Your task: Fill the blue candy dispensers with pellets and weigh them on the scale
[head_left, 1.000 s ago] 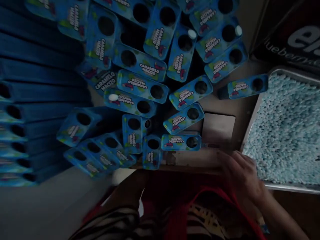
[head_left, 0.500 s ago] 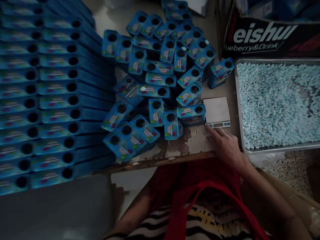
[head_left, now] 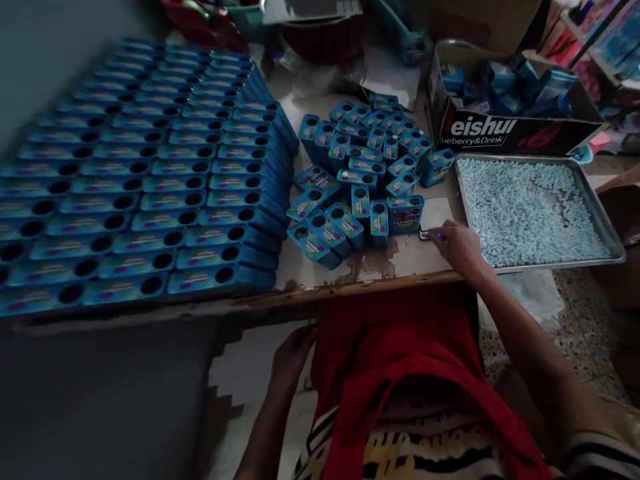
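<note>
My right hand (head_left: 457, 245) is at the front edge of a small white scale (head_left: 436, 212), its fingertips over the buttons, where a blue light shows. The hand looks half curled, and whether its fingers are apart is unclear. Beside the scale, on its left, stands a blue box (head_left: 405, 215). My left hand (head_left: 296, 347) hangs below the table edge, by the red apron (head_left: 390, 327); its fingers are dark and partly hidden. Many small blue boxes with dark round holes (head_left: 361, 155) stand loosely grouped left of the scale. A metal tray (head_left: 545, 266) of pale blue pellets lies to the right.
Long stacked rows of blue boxes (head_left: 165, 167) fill the left side of the table (head_left: 300, 283). Behind the tray stands a black cardboard carton (head_left: 520, 133) holding blue packs. A red bowl (head_left: 325, 40) and plastic bags are at the back.
The view has tilted up and left, showing more of the stacks and the back. My right hand has moved up onto the scale's front panel, where a blue light now shows. My left hand has come into view.
</note>
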Demonstrator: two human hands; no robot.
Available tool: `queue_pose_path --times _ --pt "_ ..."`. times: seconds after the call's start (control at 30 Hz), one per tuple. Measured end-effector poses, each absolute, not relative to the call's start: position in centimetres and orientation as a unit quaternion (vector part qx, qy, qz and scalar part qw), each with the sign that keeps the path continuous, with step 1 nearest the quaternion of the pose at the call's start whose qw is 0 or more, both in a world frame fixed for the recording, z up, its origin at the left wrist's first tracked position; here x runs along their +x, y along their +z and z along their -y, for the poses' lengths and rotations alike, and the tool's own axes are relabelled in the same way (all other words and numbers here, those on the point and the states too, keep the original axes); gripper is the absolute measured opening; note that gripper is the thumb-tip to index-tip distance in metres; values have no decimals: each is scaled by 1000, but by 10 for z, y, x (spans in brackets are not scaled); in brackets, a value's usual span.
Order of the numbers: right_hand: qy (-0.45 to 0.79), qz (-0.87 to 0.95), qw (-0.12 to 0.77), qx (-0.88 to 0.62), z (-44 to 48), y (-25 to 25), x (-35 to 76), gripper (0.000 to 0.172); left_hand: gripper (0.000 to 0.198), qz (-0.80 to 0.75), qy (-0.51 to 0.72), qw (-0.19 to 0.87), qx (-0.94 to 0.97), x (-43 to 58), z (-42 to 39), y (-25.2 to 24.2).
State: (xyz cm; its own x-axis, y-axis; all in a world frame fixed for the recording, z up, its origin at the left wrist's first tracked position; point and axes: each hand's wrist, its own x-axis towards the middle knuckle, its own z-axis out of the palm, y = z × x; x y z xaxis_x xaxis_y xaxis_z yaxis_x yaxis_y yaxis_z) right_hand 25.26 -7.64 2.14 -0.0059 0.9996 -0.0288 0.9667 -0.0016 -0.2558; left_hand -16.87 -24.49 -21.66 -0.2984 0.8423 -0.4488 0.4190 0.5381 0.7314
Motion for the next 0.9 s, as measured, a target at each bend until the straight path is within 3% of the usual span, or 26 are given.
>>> queue_pose_path --times 0.1,0.17,0.37,0.47,0.57,0.67,0.77,0.9 --pt "125 672 255 -684 44 21 259 50 62 -758 272 450 386 -165 255 -212" --pt "197 661 311 -654 21 13 255 65 61 -748 271 458 398 -159 259 -209" --pt "355 631 378 -577 1 0 240 55 64 -729 262 466 429 -145 256 -206" --pt "371 591 446 -561 14 11 252 56 55 -724 277 441 453 -131 249 -185" --pt "335 567 494 -567 21 27 277 51 32 -648 339 362 578 -106 237 -145" --pt "298 575 498 -577 19 42 304 47 10 -479 417 250 731 -69 213 -97" --pt "263 591 507 -570 10 55 325 45 15 -335 442 148 819 -24 173 -59" --pt "235 608 515 -556 -9 65 340 45 17 -261 420 47 868 26 110 -41"
